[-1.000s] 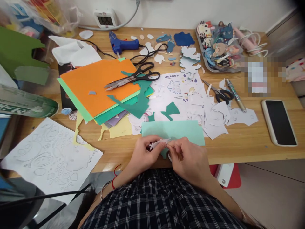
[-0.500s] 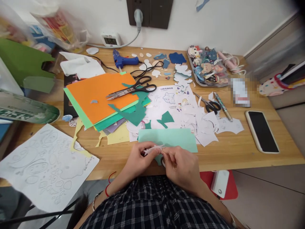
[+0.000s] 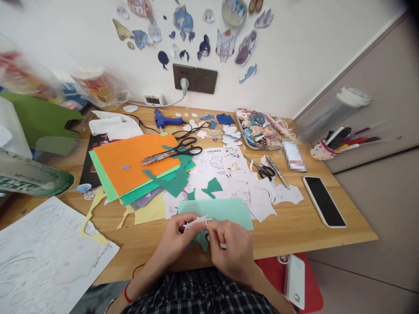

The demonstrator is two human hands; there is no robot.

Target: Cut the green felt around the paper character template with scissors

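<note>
Near the table's front edge, my left hand (image 3: 180, 235) pinches a small white paper cutout (image 3: 199, 221) with pointed ends. My right hand (image 3: 231, 246) is closed beside it, its thumb and forefinger pressed together at the cutout's right end. Both hands are over the lower edge of a mint green paper sheet (image 3: 222, 211). Under them a teal paper scrap (image 3: 201, 239) and part of a scissor handle (image 3: 207, 237) show; the rest is hidden by my right hand.
Black-handled scissors (image 3: 176, 151) lie on orange paper (image 3: 124, 161). Behind are a blue glue gun (image 3: 168, 121) and a tray of figures (image 3: 258, 131). White scraps (image 3: 262, 196), smaller scissors (image 3: 265, 171) and a phone (image 3: 324, 201) lie right; a drawing sheet (image 3: 55, 248) lies left.
The view has tilted up, showing more wall with paper cutouts. Both hands and the white cutout keep nearly the same pose over the mint sheet.
</note>
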